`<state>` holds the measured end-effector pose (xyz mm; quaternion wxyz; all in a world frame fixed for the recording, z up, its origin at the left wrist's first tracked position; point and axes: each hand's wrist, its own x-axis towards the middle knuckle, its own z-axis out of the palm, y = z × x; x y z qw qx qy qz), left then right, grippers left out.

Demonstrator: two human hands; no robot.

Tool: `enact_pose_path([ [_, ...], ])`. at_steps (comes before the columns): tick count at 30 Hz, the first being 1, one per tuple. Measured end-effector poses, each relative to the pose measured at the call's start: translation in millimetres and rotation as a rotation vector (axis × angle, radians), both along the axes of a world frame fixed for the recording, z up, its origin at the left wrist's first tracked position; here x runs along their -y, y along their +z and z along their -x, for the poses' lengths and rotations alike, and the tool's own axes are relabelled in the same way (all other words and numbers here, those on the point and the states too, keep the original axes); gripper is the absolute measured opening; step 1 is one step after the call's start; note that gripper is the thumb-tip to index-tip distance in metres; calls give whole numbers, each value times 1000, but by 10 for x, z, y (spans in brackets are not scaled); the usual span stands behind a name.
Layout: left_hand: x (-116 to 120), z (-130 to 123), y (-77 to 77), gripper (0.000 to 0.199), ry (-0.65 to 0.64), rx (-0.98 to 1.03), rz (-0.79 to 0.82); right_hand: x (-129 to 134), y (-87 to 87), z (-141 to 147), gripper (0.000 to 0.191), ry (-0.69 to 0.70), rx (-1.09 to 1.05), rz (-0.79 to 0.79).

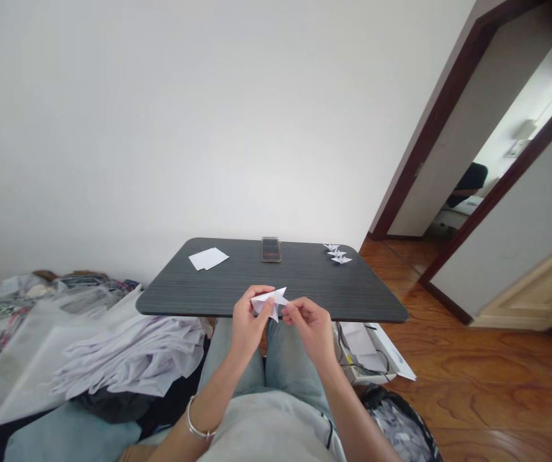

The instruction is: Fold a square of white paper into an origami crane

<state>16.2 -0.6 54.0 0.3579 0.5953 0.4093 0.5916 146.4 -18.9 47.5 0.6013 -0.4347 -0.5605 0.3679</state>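
Head view: the left hand (248,314) pinches the folded paper (264,302) over the near edge of the dark table (184,289), while the right hand (310,319) grips it at the right; best to steady it lightly and press creases slowly, so points come out crisp

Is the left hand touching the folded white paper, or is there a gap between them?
Touching: the head view shows the left hand gripping the folded white paper, its thumb lying across it.
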Motion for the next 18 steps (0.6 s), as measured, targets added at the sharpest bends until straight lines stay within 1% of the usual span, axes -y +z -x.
enact_pose_path([
  [4,21,1,20,15,22,-21,-46,-22,-13,2,18,10,48,-11],
  [9,55,-13,50,5,-3,-14,-130,-50,-11,14,19,14,65,-23],
  [13,63,-18,49,3,-12,11,-150,-11,54,22,22,69,-11,-10],
  [18,74,-26,56,4,-36,10,-173,50,151,27,16,103,-40,46],
])
